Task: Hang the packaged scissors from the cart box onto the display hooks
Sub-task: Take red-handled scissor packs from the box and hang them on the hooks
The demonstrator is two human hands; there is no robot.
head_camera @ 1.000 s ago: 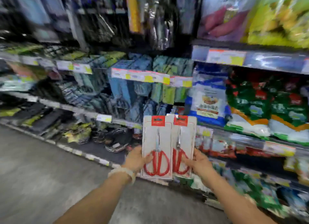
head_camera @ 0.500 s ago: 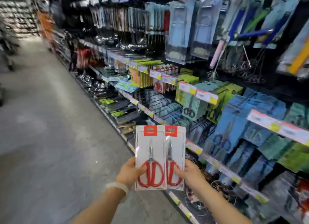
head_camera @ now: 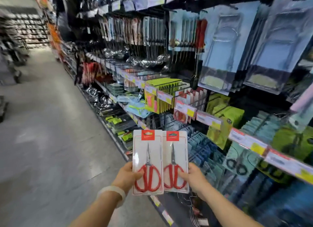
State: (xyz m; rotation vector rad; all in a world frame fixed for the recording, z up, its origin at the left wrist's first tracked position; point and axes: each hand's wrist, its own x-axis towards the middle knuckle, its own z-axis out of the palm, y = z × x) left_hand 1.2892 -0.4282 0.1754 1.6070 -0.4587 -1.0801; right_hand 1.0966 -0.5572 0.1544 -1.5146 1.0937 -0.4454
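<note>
I hold two white carded packs of red-handled scissors upright, side by side, in front of me. My left hand [head_camera: 127,176] grips the left pack [head_camera: 147,160] at its lower left edge, thumb on the front. My right hand [head_camera: 194,177] grips the right pack [head_camera: 175,159] at its lower right edge. More packs of the same red scissors [head_camera: 180,115] hang on display hooks [head_camera: 191,100] further up the shelving, behind a price strip. The cart box is out of view.
Shelving with hanging kitchen tools runs along the right: green packs [head_camera: 160,94], blue packs [head_camera: 201,145], large blue blister packs [head_camera: 225,45] above. Price strips [head_camera: 250,140] jut out from the shelf edges. The grey aisle floor [head_camera: 50,125] stretches away on the left.
The view has swung left along the aisle, then moved closer to the shelving. Both packs stay held together in front of me, the grips unchanged.
</note>
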